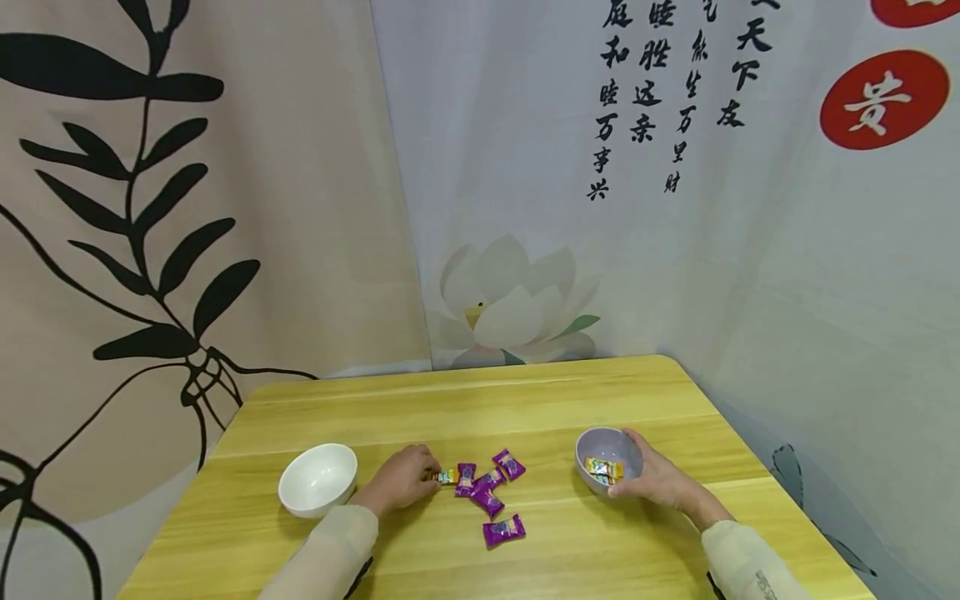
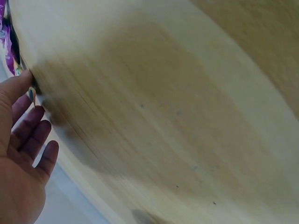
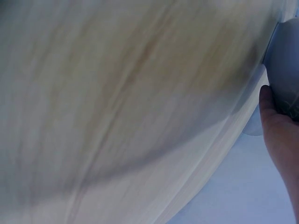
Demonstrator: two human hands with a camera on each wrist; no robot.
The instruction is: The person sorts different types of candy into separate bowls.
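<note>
My left hand [image 1: 403, 478] pinches a yellow-wrapped candy [image 1: 448, 477] between thumb and fingertips, down at the table. The left wrist view shows part of the wrapper [image 2: 32, 94] at the fingertips, the other fingers loosely bent. Just right of it lie several purple-wrapped candies [image 1: 489, 501], bunched with one a little nearer the front. My right hand [image 1: 660, 479] grips a grey-purple bowl [image 1: 587, 450] from its right side, thumb and fingers round the wall. Inside that bowl are yellow-wrapped candies [image 1: 604, 468]. Only part of the bowl [image 3: 284, 60] appears in the right wrist view.
A white bowl [image 1: 318, 481] stands to the left, close beside my left wrist; nothing shows in it. The wooden table [image 1: 450, 400] reaches back to a printed curtain [image 1: 510, 167] with leaves, a lotus and writing.
</note>
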